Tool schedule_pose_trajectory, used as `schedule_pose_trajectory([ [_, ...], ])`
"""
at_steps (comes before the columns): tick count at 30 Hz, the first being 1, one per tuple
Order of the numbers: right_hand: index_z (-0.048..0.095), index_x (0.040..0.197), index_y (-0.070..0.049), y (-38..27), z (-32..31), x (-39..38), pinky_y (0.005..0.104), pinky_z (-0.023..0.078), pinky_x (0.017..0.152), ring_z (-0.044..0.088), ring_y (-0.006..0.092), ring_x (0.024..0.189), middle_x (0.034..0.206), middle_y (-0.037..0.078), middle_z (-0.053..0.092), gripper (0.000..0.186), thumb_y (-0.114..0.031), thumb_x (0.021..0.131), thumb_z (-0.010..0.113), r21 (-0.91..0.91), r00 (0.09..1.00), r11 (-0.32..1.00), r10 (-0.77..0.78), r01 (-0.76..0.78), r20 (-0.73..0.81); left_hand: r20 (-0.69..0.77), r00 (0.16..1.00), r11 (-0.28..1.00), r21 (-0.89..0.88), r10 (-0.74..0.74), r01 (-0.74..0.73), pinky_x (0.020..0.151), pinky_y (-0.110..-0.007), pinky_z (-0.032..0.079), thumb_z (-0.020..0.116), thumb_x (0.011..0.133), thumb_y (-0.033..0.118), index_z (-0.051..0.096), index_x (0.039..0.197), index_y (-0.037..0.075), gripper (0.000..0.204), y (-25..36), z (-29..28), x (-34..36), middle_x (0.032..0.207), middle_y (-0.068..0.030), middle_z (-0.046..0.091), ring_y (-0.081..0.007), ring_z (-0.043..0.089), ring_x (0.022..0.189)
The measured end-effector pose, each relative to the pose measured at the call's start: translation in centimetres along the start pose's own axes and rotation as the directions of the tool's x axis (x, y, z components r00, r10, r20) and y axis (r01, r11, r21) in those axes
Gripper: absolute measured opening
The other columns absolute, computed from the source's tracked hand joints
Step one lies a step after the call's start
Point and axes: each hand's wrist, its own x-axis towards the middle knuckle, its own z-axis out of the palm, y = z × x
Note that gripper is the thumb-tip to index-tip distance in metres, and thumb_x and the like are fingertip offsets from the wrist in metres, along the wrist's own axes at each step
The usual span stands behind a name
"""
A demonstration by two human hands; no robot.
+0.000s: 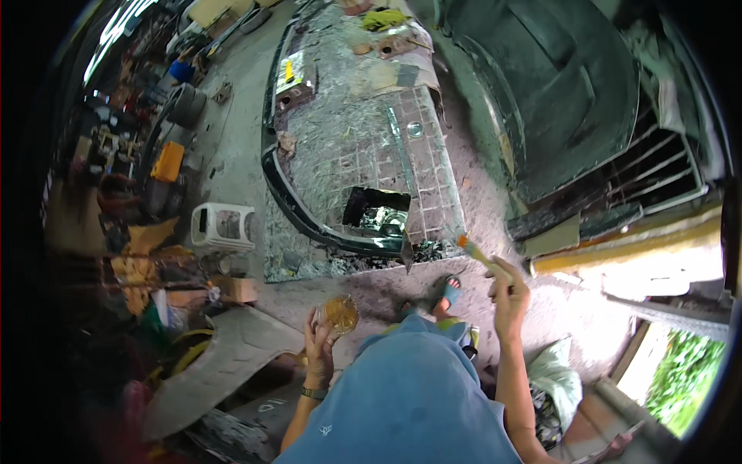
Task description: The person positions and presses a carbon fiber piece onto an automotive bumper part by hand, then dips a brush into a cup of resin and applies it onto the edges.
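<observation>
My left hand (320,340) is closed round a small clear container (340,313) of amber-brown contents, held out in front of my blue shirt. In my right hand (510,298) is a paintbrush (483,257), gripped by its pale handle. Its orange-tinted tip points up and left, near the table's front right corner. On the dusty, tile-patterned table (340,166) lies a long dark curved strip (297,209), running along the left and front edges. Beside the strip's front end is a black square piece (377,210) with a shiny, reflective middle.
A white plastic stool (222,226) stands left of the table. Large dark panels (545,85) lean at the right, above a metal rack (657,166). Bricks (396,48) and a yellow cloth (384,19) lie on the table's far end. A grey panel (220,367) rests at lower left, a pale sack (558,375) at lower right.
</observation>
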Motion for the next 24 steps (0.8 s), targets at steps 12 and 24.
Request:
schedule_pose_trajectory([
  [12,0.063,0.108,-0.009,5.0,-8.7,-4.5,0.0208,0.034,0.055,0.046,0.0041,0.066,0.075,-0.004,0.051,0.025,-0.031,0.097,0.057,0.302,0.915,0.945,0.227,-0.125,-0.333,0.181,0.984,0.980,-0.194,-0.001,0.037,0.091,-0.033,0.048,0.073,0.083,0.019,0.024,0.146,0.006,0.081,-5.2,-2.3,2.0,0.121,-0.0099,0.046,-0.0174,0.051,0.109],
  [24,0.058,0.091,-0.014,16.5,-20.8,-20.6,0.0215,0.037,0.048,0.046,0.0071,0.057,0.071,-0.002,0.052,0.017,-0.031,0.094,0.059,0.424,0.576,0.859,0.508,-0.286,-0.641,0.498,0.863,0.974,-0.144,-0.084,0.178,0.087,-0.031,0.054,0.075,0.083,0.009,0.025,0.145,0.005,0.080,-8.8,1.8,2.1,0.123,-0.0142,0.044,-0.0188,0.053,0.108],
])
